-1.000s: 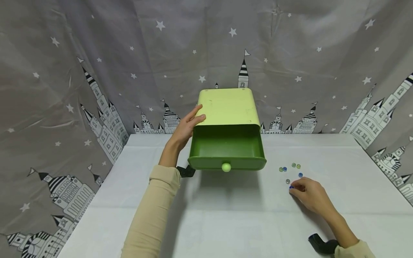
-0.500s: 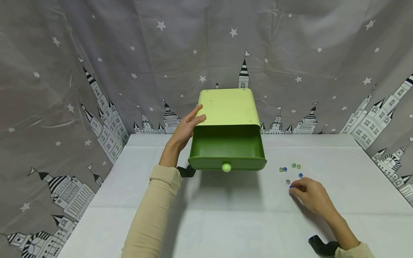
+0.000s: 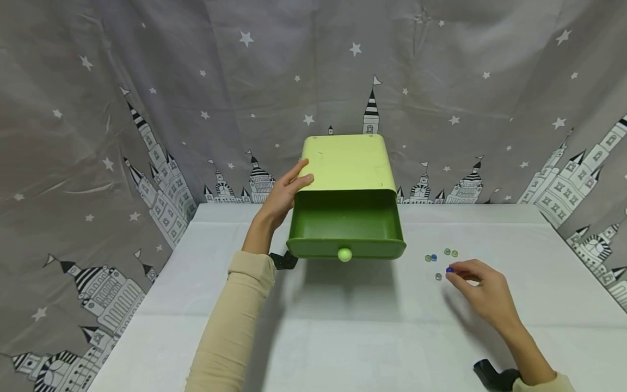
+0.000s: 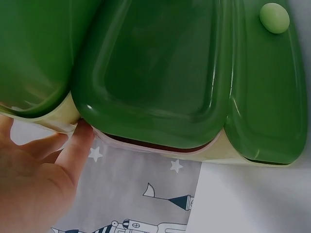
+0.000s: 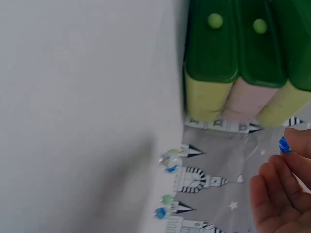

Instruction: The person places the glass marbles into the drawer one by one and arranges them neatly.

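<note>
Blue marble (image 3: 449, 270) right of the open top drawer (image 3: 313, 249)
The right hand (image 3: 484, 289) pinches it (round, so no long axis) between thumb and fingertip, the drawer lying off to its left; the left hand (image 3: 280, 198), fingers spread against the left side of the drawer cabinet (image 3: 350, 162), is farther from the marble.

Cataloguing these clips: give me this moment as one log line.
left hand: on cabinet | right hand: pinches blue marble | top drawer: open | other marbles: on table
</note>
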